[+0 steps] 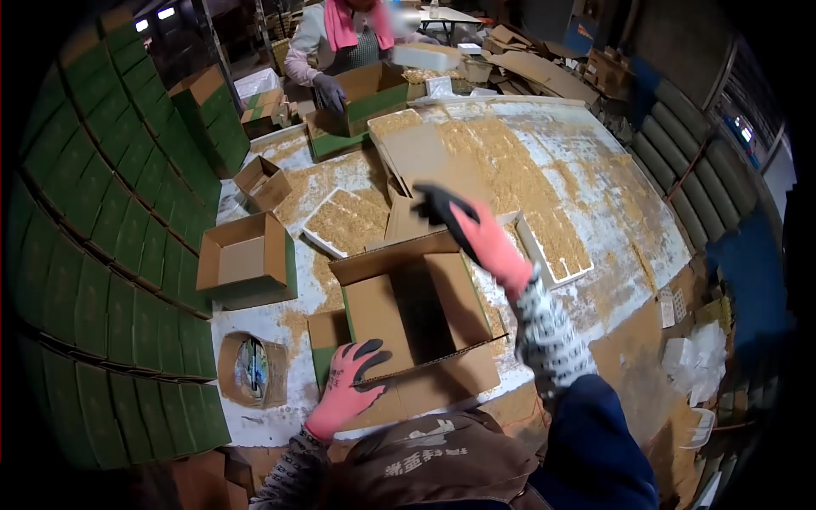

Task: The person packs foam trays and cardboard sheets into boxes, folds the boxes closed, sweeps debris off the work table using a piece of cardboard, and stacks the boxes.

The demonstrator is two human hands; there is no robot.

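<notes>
one open box point(374, 310) sits by the table's point(620, 272) near edge, apparently being readied.
the left hand point(347, 378) curls over its near left corner, how firmly i cannot tell; the right hand point(478, 234), holding nothing, reaches out with loose fingers above the far right corner. next seems to call for steadying. also counted: two smaller boxes point(244, 263) along the left edge, one tub point(279, 374).

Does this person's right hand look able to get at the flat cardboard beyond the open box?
Probably yes: the right hand is raised and free, apparently right by the flat cardboard, with nothing visible blocking the way.
</notes>
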